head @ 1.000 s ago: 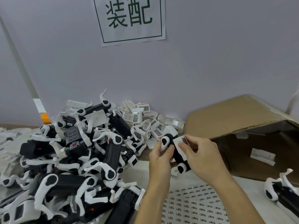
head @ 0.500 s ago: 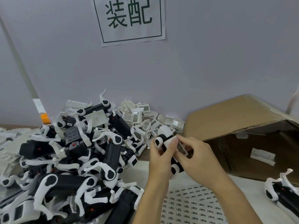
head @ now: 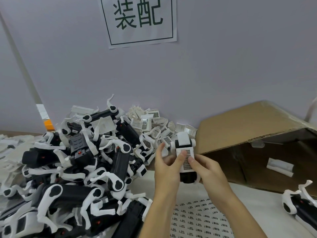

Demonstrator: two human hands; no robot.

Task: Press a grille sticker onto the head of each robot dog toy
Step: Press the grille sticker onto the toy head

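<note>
I hold one toy dog (head: 185, 152) in front of me, above the near edge of the tabletop (head: 267, 201), with its white head plate turned up toward me. My left hand (head: 167, 169) grips it from the left side; the thumb lies on the plate and the other fingers (head: 160, 150) are spread behind it. My right hand (head: 208, 170) grips it from the right, and its thumb presses on the grille sticker (head: 187, 159), which lies on the head plate. So the fingers of both hands are clamped on the toy.

To the left is a big pile of dogs (head: 77, 169), black bodies with white legs, tangled together, and it reaches close to my left wrist. Behind the pile, against the wall, is a heap of white head plates (head: 154, 126), some with grilles on them. Under my forearms lies a sticker sheet (head: 197, 219) with many small dark prints. To the right an open carton (head: 248, 134) lies on its side, brown, with one white part (head: 279, 166) inside it. At the right edge another dog (head: 298, 203) lies alone on the tabletop.

The tabletop is white near me. The wall (head: 223, 66) is pale grey-violet, and a paper sign (head: 140, 19) with two green characters hangs on it.
</note>
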